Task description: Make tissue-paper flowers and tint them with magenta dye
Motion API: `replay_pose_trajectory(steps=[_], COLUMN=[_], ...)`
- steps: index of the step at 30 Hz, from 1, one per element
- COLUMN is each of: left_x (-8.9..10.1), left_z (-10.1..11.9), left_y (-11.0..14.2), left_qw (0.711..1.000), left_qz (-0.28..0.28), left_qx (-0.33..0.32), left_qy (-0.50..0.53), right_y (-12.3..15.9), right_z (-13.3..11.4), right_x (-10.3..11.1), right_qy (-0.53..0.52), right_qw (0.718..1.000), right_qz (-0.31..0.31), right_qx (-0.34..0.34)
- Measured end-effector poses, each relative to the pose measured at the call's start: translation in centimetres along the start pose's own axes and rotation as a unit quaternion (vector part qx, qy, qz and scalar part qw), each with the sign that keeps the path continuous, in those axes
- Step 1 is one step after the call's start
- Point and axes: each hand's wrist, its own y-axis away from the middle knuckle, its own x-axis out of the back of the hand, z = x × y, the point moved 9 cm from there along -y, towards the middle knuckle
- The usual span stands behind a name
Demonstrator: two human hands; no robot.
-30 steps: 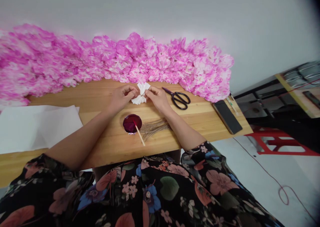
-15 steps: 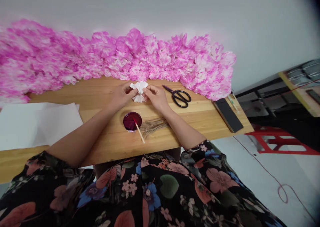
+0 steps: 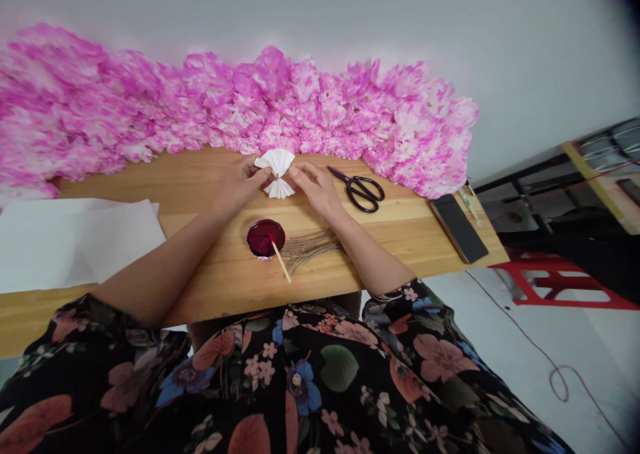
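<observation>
Two or more white sheets [image 3: 75,244] lie at the left of the wooden worktop [image 3: 190,182]; next I see the left hand [image 3: 241,182], thumb and fingers pinched on the left side of a pleated white paper [image 3: 278,161] gathered at its middle, just in front of the pink blossoms [image 3: 300,101]. Nearer me sits a dish [image 3: 249,237] of dark red with a stick [image 3: 282,262] in it, then brown strands [image 3: 310,246]. The right hand [image 3: 319,189] curls half-open at the paper's right edge; I cannot tell whether it grips. Scissors [image 3: 349,180], then a phone [image 3: 459,229], lie farther right.
</observation>
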Motion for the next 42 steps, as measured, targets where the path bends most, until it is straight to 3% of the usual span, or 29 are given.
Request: replay_pose_trajectory(steps=[4,8,15,22,29,34,38,42], left_x=[0.0,-0.4,-1.4,-1.1,-2.0,-2.6,-2.4,-1.1], left_z=[0.4,1.0,1.2,0.5,0.7,1.2,0.8,1.1], left_y=[0.3,0.5,0.6,0.6,1.1,1.5,1.2,0.8], left_qw=[1.000,1.000,0.998,0.997,0.993,0.988,0.989,0.997], left_qz=[-0.008,-0.023,-0.057,-0.047,-0.116,-0.153,-0.141,-0.072], left_qx=[0.003,-0.004,0.003,0.002,0.019,0.015,0.021,-0.001], left_qy=[-0.023,-0.008,-0.035,-0.060,-0.011,-0.014,-0.025,-0.031], right_y=[-0.1,-0.3,-0.4,-0.3,0.3,0.3,-0.1,-0.3], right_z=[0.4,0.9,1.2,1.3,0.9,0.4,0.7,0.9], right_x=[-0.9,-1.0,-0.3,-0.5,-1.6,-1.7,-0.7,0.3], right_qy=[0.025,0.023,-0.045,-0.132,-0.210,-0.205,-0.175,-0.126], right_qw=[0.999,0.999,0.998,0.989,0.964,0.968,0.979,0.989], right_qz=[-0.036,-0.031,0.006,-0.018,-0.073,-0.076,-0.040,0.008], right_qx=[-0.027,-0.038,-0.047,-0.067,-0.144,-0.124,-0.094,-0.077])
